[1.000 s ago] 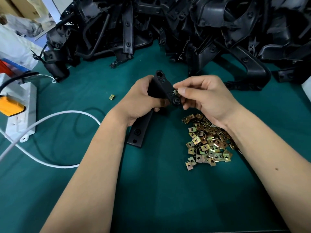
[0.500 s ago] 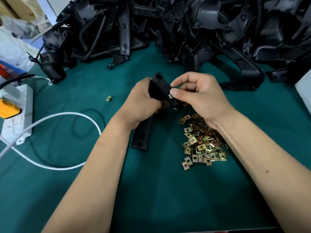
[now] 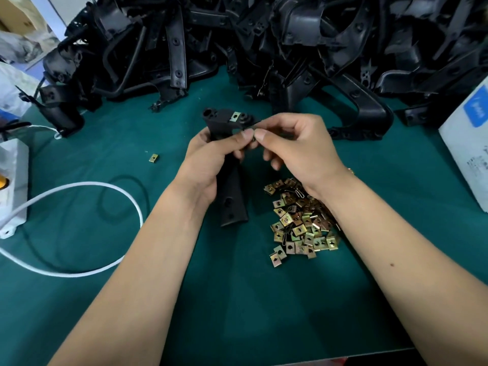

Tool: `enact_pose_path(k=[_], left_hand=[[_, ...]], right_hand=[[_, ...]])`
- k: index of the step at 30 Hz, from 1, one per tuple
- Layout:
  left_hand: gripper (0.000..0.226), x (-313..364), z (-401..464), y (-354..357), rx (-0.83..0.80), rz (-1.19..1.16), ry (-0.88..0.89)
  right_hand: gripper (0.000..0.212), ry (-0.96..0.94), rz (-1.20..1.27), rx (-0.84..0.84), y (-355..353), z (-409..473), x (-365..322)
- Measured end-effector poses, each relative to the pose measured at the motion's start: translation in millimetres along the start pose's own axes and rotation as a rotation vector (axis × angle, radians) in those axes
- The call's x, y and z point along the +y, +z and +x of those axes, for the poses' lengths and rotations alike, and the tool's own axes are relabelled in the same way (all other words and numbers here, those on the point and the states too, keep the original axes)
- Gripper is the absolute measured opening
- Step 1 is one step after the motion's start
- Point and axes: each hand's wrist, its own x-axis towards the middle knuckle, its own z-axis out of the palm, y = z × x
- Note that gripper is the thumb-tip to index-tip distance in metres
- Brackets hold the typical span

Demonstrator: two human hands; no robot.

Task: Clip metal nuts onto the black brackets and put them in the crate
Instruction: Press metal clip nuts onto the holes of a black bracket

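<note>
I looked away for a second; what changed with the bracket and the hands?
A brass clip nut now sits exposed on the black plastic bracket; the right hand slid off it toward the bracket's edge. The left hand still grips the bracket; the nut pile is unmoved.

A green table mat (image 3: 79, 299) covers the work surface under even, soft light. At the left edge sits a white power strip (image 3: 12, 188) with a white cable (image 3: 87, 184) looping across the mat. A white box with a blue label (image 3: 470, 143) stands at the right edge, and a cardboard box (image 3: 15, 14) shows at far upper left
</note>
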Motion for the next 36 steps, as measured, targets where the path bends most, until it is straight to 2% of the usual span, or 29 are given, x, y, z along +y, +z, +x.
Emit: enact_pose_path(k=[2,6,10,14,15,19,21,23,25,29,36], left_hand=[[0.015,-0.4,-0.4,3.1,0.038,-0.074,-0.026],[0.044,2.6,-2.0,5.9,0.065,-0.161,-0.078],[0.042,4.8,-2.4,3.2,0.013,-0.144,-0.108],[0.018,11.6,0.8,-10.3,-0.104,0.007,-0.092],[0.018,13.3,1.9,-15.5,-0.132,0.057,-0.065],[0.031,20.5,1.3,-34.6,-0.322,0.194,-0.073],[0.036,22.6,-1.5,-37.3,-0.442,0.213,-0.104],[0.045,23.1,-4.2,-33.5,-0.494,0.242,-0.116],[0.052,22.1,-5.7,-27.9,-0.510,0.241,-0.156],[0.034,19.8,-5.8,-22.8,-0.456,0.225,-0.198],[0.032,18.2,-3.7,-24.6,-0.418,0.210,-0.188]], right_hand=[[0.013,-0.020,0.045,-0.013,-0.3,0.1,-0.1],[0.022,-0.068,0.065,-0.061,-2.2,0.5,-0.2],[0.020,-0.078,0.038,-0.034,-2.5,2.0,2.2],[0.019,-0.062,0.039,0.017,-3.3,2.2,2.1],[0.020,-0.055,0.048,0.031,-4.0,2.5,1.1],[0.024,0.003,0.098,0.028,-7.5,2.5,-3.7],[0.026,0.044,0.109,-0.009,-7.0,1.4,-5.1],[0.024,0.087,0.123,-0.057,-5.1,0.5,-7.2],[0.019,0.130,0.139,-0.096,-4.0,0.0,-10.0],[0.013,0.201,0.144,-0.176,-4.6,-1.5,-12.0],[0.015,0.249,0.223,-0.191,-8.1,-0.8,-17.2]])
